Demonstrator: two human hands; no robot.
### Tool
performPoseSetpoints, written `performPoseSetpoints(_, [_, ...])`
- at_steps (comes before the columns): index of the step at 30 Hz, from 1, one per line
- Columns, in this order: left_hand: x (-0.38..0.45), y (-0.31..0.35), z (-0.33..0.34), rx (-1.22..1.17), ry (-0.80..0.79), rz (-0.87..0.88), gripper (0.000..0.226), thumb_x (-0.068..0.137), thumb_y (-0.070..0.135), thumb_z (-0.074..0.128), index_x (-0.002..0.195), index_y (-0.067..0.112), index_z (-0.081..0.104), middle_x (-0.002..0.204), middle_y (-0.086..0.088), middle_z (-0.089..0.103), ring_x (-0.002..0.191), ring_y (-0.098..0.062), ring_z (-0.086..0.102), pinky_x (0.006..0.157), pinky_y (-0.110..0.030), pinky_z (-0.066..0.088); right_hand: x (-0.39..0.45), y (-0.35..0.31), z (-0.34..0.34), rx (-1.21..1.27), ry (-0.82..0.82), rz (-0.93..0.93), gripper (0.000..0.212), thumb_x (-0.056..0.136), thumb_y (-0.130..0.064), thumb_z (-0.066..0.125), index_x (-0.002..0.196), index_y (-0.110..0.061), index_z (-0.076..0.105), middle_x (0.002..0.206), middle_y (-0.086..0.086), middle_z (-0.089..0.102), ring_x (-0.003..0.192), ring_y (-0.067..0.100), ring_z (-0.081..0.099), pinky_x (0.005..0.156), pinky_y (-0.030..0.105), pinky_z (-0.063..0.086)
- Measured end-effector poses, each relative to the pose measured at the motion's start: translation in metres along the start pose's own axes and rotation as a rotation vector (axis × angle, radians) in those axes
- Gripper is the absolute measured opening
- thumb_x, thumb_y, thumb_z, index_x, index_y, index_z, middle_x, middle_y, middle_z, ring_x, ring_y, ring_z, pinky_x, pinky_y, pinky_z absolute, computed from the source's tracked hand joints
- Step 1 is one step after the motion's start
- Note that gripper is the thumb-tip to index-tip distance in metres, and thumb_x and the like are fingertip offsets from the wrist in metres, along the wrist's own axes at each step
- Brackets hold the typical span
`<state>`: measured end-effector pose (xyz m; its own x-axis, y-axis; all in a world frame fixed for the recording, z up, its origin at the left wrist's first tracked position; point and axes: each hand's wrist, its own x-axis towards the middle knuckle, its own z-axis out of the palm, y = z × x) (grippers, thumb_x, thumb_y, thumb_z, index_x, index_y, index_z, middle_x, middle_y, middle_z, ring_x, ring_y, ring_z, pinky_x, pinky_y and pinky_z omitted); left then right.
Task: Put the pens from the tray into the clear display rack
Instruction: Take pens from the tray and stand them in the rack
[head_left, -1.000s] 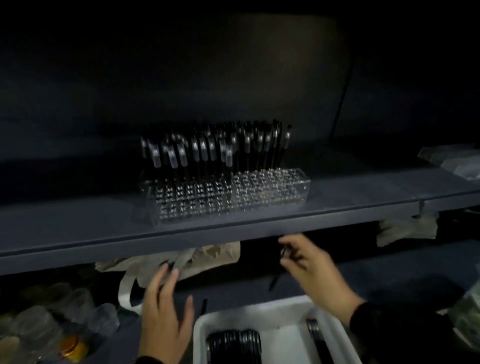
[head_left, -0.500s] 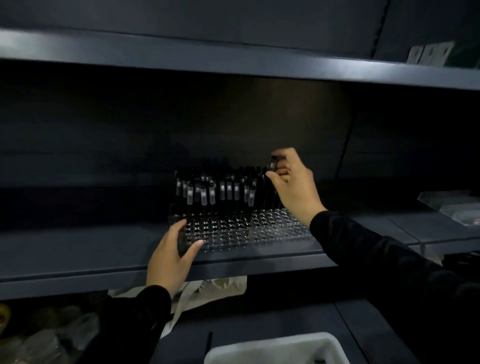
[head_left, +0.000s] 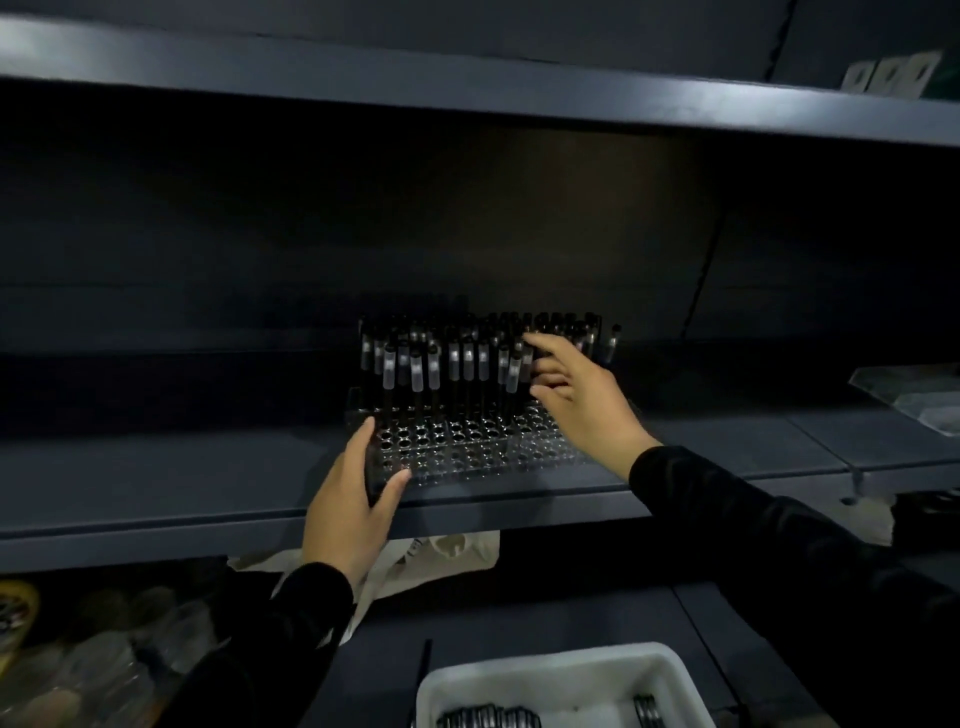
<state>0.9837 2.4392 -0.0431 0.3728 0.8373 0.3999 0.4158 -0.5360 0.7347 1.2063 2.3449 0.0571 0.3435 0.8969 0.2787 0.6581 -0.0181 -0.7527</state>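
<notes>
Now left hand (head_left: 349, 506) gripping rack (head_left: 470, 449) corner at shelf edge (head_left: 156, 535)

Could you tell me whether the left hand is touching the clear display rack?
Touching. The head view shows the left hand gripping the clear display rack's near-left corner, thumb on its front edge and fingers along its left side.

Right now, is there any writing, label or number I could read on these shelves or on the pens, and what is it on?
None can be read.
Pens in the clear display rack: pale bands on the barrels, any print too blurred to tell.
Pale tags on the top shelf, upper right: too small and dim to read.
Crumpled bag below the shelf: dark marks, not legible.
White tray: no text visible.
</notes>
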Motion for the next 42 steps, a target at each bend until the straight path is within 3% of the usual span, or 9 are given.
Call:
performPoseSetpoints(5, [-0.076,-0.038,0.032,0.256,0.075,0.128,0.083,0.081,0.018,0.072,0.148,0.002,0.024,0.157,-0.014,0.014,0.140,-0.026,0.021,0.107,-0.044,0.032,-0.059,0.036,-0.007,0.072,0.073,-0.001,0.053,0.096,-0.006,0.053,0.137,-0.038,0.039,0.112,-0.010,0.055,0.099,0.001,0.057,0.089,0.014,0.045])
performPoseSetpoints(10, [-0.153,-0.084,0.080,0.290,-0.514,-0.212,0.090,0.095,0.047,0.049,0.147,0.020,-0.020,0.157,0.005,-0.022,0.147,-0.015,0.007,0.115,-0.028,0.024,-0.142,0.131,0.014,-0.011,0.251,0.203,0.031,0.087,0.007,0.057,0.104,-0.019,0.059,0.081,0.004,0.063,0.070,0.005,0.056,0.071,0.007,0.044])
performPoseSetpoints(13, [-0.181,-0.105,0.108,0.352,-0.669,-0.388,0.093,0.094,0.052,0.046,0.149,0.016,-0.019,0.161,-0.001,-0.010,0.146,-0.015,0.014,0.115,-0.027,0.024,-0.182,0.195,0.045,-0.216,0.061,0.490,0.022,0.088,0.003,0.054,0.095,-0.017,0.058,0.088,0.005,0.062,0.085,0.018,0.061,0.070,0.013,0.039])
performPoseSetpoints(17, [-0.196,-0.105,0.130,0.299,-0.587,-0.487,0.080,0.097,0.035,0.050,0.151,0.023,-0.007,0.157,-0.003,0.022,0.133,-0.021,0.042,0.103,-0.032,0.040,-0.215,0.248,0.089,-0.401,-0.244,0.762,0.025,0.096,-0.005,0.040,0.116,-0.008,0.056,0.114,0.010,0.060,0.114,0.028,0.056,0.088,0.026,0.041])
performPoseSetpoints(21, [-0.192,-0.105,0.132,0.344,-0.632,-0.561,0.087,0.098,0.036,0.048,0.147,0.030,-0.024,0.148,-0.001,0.041,0.110,-0.018,0.059,0.083,-0.023,0.047,-0.217,0.267,0.120,-0.575,-0.321,0.790,0.053,0.096,-0.004,0.034,0.147,0.000,0.018,0.148,0.019,0.031,0.133,0.032,0.039,0.110,0.036,0.033])
performPoseSetpoints(32, [-0.205,-0.104,0.129,0.256,-0.507,-0.536,0.090,0.094,0.026,0.054,0.148,0.037,-0.018,0.136,-0.006,0.052,0.106,-0.021,0.061,0.084,-0.028,0.048,-0.226,0.275,0.123,-0.444,-0.270,0.806,0.036,0.096,-0.006,0.042,0.132,-0.004,0.044,0.134,0.017,0.050,0.124,0.030,0.049,0.090,0.016,0.037])
performPoseSetpoints(35, [-0.203,-0.100,0.125,0.276,-0.522,-0.466,0.089,0.093,0.030,0.056,0.150,0.027,-0.012,0.149,-0.004,0.036,0.127,-0.020,0.049,0.099,-0.028,0.042,-0.216,0.258,0.109,-0.408,-0.269,0.681,0.014,0.094,-0.016,0.049,0.107,-0.019,0.044,0.103,0.006,0.063,0.091,0.021,0.060,0.070,0.022,0.038])
performPoseSetpoints(37, [-0.196,-0.095,0.120,0.300,-0.516,-0.418,0.087,0.093,0.035,0.055,0.151,0.022,-0.009,0.154,-0.003,0.027,0.136,-0.019,0.036,0.108,-0.028,0.035,-0.207,0.241,0.095,-0.358,-0.263,0.590,0.023,0.090,-0.010,0.049,0.099,-0.025,0.034,0.076,-0.004,0.054,0.064,0.008,0.049,0.055,0.019,0.033])
performPoseSetpoints(42, [-0.159,-0.062,0.084,0.263,-0.379,-0.316,0.074,0.096,0.031,0.052,0.152,0.018,0.007,0.158,0.000,0.016,0.144,-0.018,0.019,0.115,-0.029,0.022,-0.178,0.168,0.048,-0.114,-0.125,0.396,0.044,0.081,-0.009,0.071,0.107,-0.033,0.046,0.081,-0.002,0.054,0.068,0.009,0.052,0.071,0.019,0.047])
